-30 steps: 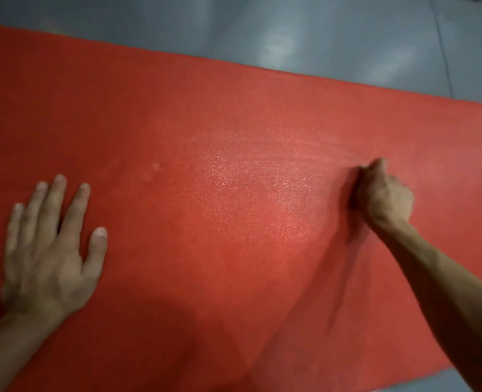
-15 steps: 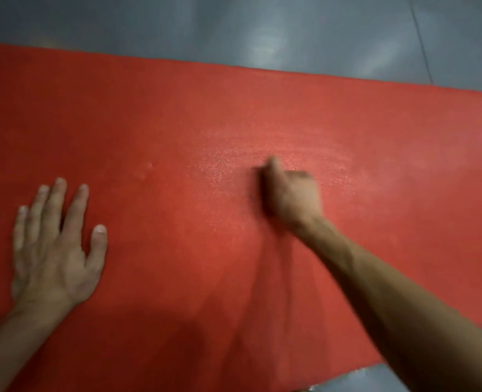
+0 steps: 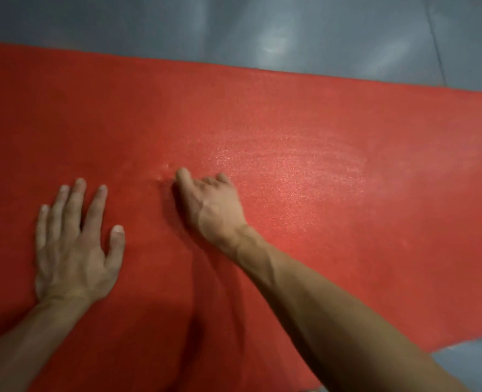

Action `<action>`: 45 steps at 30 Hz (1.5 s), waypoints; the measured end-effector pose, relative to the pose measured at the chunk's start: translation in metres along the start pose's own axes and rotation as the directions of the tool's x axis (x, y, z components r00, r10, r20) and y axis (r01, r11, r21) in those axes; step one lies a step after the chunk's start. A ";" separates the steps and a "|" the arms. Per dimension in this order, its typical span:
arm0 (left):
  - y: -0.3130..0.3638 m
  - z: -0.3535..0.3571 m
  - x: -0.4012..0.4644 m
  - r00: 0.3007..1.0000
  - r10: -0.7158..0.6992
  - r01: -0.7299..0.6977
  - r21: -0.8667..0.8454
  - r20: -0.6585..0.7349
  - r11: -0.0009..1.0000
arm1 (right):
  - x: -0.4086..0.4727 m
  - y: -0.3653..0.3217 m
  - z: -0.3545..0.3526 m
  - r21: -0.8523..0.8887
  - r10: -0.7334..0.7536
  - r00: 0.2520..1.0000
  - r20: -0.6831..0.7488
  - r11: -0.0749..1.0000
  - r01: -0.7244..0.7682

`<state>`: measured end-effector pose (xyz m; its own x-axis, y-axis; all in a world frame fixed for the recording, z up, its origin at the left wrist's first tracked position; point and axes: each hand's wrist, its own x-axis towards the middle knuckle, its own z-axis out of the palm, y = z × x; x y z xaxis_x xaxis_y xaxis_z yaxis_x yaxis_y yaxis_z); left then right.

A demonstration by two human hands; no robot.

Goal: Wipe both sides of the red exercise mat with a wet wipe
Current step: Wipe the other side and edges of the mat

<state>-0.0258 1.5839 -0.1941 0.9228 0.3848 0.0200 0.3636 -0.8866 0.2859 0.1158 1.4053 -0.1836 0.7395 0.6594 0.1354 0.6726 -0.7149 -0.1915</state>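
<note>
No text, label, brand, number or sign can be read anywhere in the view.

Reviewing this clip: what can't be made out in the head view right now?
- Wet wipe: hidden under the right hand; whether the hand holds it cannot be told.
- Mat: both ends cut off by frame edges.
- Mat underside: faces the floor.
- Left hand: palm contact hidden beneath it.
</note>
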 end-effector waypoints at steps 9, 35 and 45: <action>-0.004 0.003 0.000 1.000 -0.005 0.005 0.013 0.004 1.000 | -0.094 0.206 -0.085 -0.302 0.770 0.638 -0.013 0.605 -0.737; -0.002 -0.001 -0.001 1.000 -0.015 0.015 0.021 0.018 1.000 | -0.003 -0.004 0.006 -0.067 0.018 1.000 0.024 0.998 -0.016; 0.001 -0.001 0.000 1.000 -0.023 0.023 0.021 0.001 0.999 | -0.125 0.226 -0.102 -0.310 0.786 0.618 -0.019 0.583 -0.751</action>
<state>-0.0253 1.5831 -0.1928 0.9142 0.4051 0.0119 0.3877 -0.8826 0.2658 0.1779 1.1378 -0.1449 0.9861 -0.1589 -0.0480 -0.1543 -0.9841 0.0883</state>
